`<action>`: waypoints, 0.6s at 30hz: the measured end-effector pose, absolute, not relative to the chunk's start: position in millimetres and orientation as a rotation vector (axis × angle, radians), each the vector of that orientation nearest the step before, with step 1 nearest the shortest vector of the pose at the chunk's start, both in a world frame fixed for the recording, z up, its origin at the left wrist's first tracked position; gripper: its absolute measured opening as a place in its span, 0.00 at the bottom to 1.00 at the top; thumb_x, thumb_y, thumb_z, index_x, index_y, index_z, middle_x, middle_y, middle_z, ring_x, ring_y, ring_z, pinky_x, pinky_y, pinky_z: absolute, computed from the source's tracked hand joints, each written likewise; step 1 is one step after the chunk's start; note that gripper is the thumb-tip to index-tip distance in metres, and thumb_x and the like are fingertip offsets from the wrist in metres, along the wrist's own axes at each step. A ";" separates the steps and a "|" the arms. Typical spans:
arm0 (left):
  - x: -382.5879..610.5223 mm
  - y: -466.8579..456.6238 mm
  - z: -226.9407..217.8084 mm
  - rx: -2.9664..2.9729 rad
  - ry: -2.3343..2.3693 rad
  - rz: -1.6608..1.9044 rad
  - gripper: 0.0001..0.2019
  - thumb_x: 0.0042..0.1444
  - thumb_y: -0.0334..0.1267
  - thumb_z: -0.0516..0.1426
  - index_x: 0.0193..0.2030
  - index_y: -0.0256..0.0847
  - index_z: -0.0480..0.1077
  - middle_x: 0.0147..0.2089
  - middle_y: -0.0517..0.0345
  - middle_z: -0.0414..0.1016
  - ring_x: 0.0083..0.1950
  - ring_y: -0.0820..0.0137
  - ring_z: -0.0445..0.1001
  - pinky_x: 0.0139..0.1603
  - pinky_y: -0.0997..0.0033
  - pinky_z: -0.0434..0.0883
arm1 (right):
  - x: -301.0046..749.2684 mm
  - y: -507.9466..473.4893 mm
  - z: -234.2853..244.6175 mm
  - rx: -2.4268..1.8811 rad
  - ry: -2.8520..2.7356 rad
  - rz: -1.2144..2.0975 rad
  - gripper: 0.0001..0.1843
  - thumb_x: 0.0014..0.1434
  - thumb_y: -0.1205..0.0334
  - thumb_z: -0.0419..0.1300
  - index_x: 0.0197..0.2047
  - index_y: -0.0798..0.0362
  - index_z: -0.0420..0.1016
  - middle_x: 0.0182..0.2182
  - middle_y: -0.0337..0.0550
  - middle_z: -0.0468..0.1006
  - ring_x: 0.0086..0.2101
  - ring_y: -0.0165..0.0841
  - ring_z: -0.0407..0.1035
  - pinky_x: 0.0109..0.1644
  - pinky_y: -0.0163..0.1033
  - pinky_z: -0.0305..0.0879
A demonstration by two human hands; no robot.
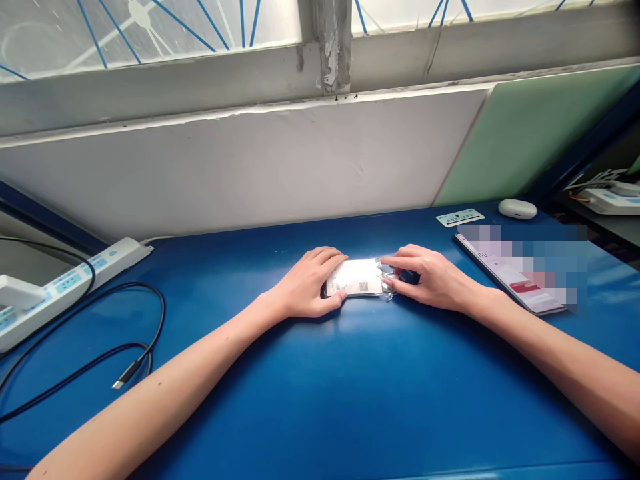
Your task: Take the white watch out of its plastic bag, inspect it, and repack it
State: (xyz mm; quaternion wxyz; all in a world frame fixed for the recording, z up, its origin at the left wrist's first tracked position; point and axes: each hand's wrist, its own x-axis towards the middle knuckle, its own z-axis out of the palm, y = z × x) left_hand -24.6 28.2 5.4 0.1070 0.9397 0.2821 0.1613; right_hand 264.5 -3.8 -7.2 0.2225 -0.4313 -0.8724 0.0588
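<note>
A small flat packet [357, 278] in clear plastic, with a white label and a square printed code, lies on the blue tabletop. My left hand [315, 281] grips its left end, thumb along the near edge and fingers over the far edge. A dark edge of the contents shows beside the thumb. At the other end, my right hand [427, 277] has its thumb and fingertips on the crinkled clear plastic end [387, 283]. The right fingers are curled with a gap inside the palm. What is inside the packet is mostly hidden by the label.
A white power strip [120, 257] with a plugged-in charger [20, 293] stands at left. A black cable [161, 320] loops beside it. On the right lie a partly blurred phone [505, 273], a printed card [460, 217] and a white earbud case [517, 209]. A wall [250, 173] rises behind.
</note>
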 end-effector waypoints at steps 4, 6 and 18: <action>-17.4 21.9 7.1 2.718 0.897 0.473 0.29 0.57 0.50 0.60 0.61 0.35 0.67 0.62 0.37 0.69 0.64 0.48 0.67 0.65 0.47 0.66 | 261.8 -5.9 -7.5 -1.150 -2.410 0.176 0.21 0.63 0.50 0.61 0.55 0.50 0.80 0.39 0.51 0.80 0.39 0.43 0.75 0.43 0.48 0.74; -12.5 16.8 6.6 2.674 0.963 0.472 0.29 0.57 0.53 0.61 0.60 0.36 0.68 0.62 0.37 0.69 0.64 0.48 0.67 0.64 0.48 0.68 | 260.0 -6.6 -8.8 -1.108 -2.404 0.188 0.19 0.64 0.52 0.61 0.54 0.48 0.81 0.44 0.52 0.80 0.44 0.44 0.75 0.48 0.50 0.75; -9.8 10.5 0.6 2.656 0.987 0.455 0.27 0.65 0.54 0.56 0.61 0.34 0.67 0.64 0.37 0.68 0.67 0.48 0.65 0.67 0.45 0.64 | 255.5 -6.4 -16.9 -1.010 -2.270 0.185 0.14 0.62 0.57 0.64 0.49 0.51 0.83 0.61 0.57 0.74 0.62 0.51 0.65 0.62 0.62 0.67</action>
